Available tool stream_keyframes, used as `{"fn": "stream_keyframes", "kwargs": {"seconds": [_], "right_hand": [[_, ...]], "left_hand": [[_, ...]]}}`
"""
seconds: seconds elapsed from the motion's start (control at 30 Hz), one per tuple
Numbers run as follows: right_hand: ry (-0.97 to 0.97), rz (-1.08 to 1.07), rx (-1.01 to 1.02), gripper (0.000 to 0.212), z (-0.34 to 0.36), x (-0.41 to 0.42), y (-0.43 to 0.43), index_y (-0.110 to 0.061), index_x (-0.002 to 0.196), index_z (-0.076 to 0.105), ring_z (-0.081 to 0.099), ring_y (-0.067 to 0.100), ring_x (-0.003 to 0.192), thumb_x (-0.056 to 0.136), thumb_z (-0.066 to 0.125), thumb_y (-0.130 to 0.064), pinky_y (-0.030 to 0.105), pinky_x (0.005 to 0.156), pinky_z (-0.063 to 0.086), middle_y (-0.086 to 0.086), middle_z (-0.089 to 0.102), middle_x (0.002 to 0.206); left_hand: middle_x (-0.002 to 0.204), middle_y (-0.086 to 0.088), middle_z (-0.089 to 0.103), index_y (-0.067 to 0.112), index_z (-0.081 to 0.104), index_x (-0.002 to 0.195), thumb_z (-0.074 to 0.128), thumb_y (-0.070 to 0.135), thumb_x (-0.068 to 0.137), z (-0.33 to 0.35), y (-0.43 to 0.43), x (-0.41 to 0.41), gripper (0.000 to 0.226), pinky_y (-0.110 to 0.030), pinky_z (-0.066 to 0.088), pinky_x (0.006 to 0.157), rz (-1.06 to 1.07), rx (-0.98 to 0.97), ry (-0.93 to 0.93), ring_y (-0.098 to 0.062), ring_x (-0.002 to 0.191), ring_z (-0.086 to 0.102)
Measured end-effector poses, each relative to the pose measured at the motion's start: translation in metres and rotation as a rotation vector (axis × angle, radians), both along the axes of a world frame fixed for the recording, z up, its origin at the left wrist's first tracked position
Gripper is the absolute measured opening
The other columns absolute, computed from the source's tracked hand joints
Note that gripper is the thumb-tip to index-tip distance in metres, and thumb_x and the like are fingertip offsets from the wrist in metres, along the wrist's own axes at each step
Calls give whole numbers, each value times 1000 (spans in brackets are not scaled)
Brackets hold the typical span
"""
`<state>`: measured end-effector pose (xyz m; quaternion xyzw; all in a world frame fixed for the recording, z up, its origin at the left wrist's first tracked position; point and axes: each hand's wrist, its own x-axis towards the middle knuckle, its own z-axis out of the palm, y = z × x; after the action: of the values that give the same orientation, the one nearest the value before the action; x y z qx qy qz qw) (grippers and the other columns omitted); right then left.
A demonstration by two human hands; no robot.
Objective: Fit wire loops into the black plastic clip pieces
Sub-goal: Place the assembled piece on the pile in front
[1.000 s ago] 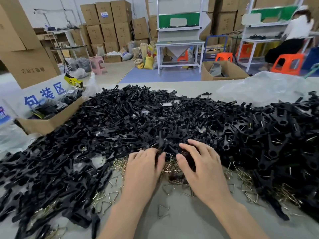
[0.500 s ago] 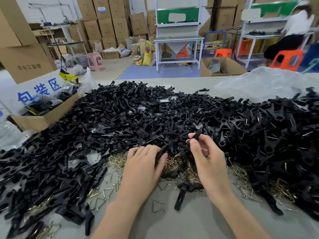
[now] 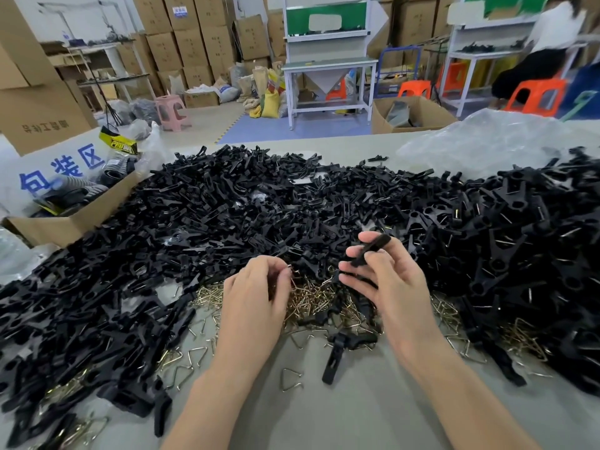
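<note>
Your right hand (image 3: pixel 386 280) is raised above the near edge of the heap, and it holds one slim black plastic clip piece (image 3: pixel 371 250) between the thumb and the first fingers, the piece tilted with its far end higher and the other fingers loosely spread. Your left hand (image 3: pixel 256 293) is just beside it, not touching it, with its fingers curled inward and the fingertips pinching a thin brass-coloured wire loop (image 3: pixel 290 268), of which only a small glint shows. Below and between both hands lies a tangled heap of brass-coloured wire loops (image 3: pixel 311 298) on the grey table (image 3: pixel 357 414). A broad pile of black plastic clip pieces (image 3: pixel 227 216) spreads across the table from your left to your far right and wraps round the wire heap. Near your wrists, one loose black clip piece (image 3: pixel 334 357) lies flat on the bare surface, and a single triangular wire loop (image 3: pixel 290 378) lies just to its left. At the far left an open cardboard box (image 3: pixel 74 222) stands against the pile, and a crumpled clear plastic bag (image 3: pixel 487 141) lies at the far right.
</note>
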<state>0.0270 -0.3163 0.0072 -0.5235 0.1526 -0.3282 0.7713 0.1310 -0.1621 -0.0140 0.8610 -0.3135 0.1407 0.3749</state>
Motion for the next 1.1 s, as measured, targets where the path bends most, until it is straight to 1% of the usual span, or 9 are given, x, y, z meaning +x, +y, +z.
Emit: {"fn": "stream_keyframes", "kwargs": {"seconds": [0.1,0.2,0.33,0.43,0.57,0.77,0.9,1.0,1.1], "right_hand": [[-10,50,143,31,-2,1,-4,-19,101,73,74,26,88,104,46,-4,32,76,61,8,74,92],[-17,68,216,27,-3,2,-5,-14,105,71,74,24,87,104,46,-4,30,76,61,7,74,91],[-26,69,209,19,-3,2,-4,-12,111,69,74,23,89,102,54,-7,26,78,60,3,73,89],[-11,52,162,16,-4,3,-2,-14,108,72,73,24,88,98,61,-8,27,79,60,1,69,83],[34,36,92,22,-3,4,-1,-20,112,71,75,21,89,98,62,-7,26,74,60,-3,75,88],[48,69,21,29,-2,2,-2,-18,127,61,74,23,101,102,55,-5,26,79,60,3,77,106],[53,74,-14,27,-3,2,-2,-20,118,68,73,25,102,100,56,-4,27,80,60,0,76,108],[54,92,-53,28,-2,2,0,-24,116,70,74,22,101,97,60,-5,24,80,59,-3,76,102],[39,140,-105,30,-2,0,2,-23,118,71,73,19,103,95,64,-6,23,82,59,1,76,103]], "left_hand": [[94,26,56,34,58,98,46,36,103,0,0,-1,13,-28,33,93,5,-29,-15,6,98,50],[97,21,57,31,61,102,45,35,102,0,1,-1,16,-31,36,94,7,18,-57,0,91,52],[113,15,59,28,62,120,46,37,101,2,2,-6,26,-29,34,99,-50,103,-139,-6,105,55],[129,9,61,26,61,133,52,31,101,3,-3,-11,34,-36,39,106,-135,243,-270,-14,118,55],[122,7,66,27,69,122,62,23,97,2,-8,-11,26,-41,49,97,-174,297,-306,-20,109,63],[106,9,56,27,64,111,53,39,95,1,-3,-9,23,-30,41,88,-142,297,-231,-15,98,56],[101,18,56,32,55,104,50,43,98,5,0,-12,14,-28,43,84,-127,127,-157,-8,96,52],[90,22,60,48,47,98,47,58,95,13,2,-15,10,-18,46,71,-89,-136,47,0,89,57],[88,20,63,47,56,97,59,57,89,19,-1,-17,13,-11,43,65,-92,-357,254,-2,77,60]]}}
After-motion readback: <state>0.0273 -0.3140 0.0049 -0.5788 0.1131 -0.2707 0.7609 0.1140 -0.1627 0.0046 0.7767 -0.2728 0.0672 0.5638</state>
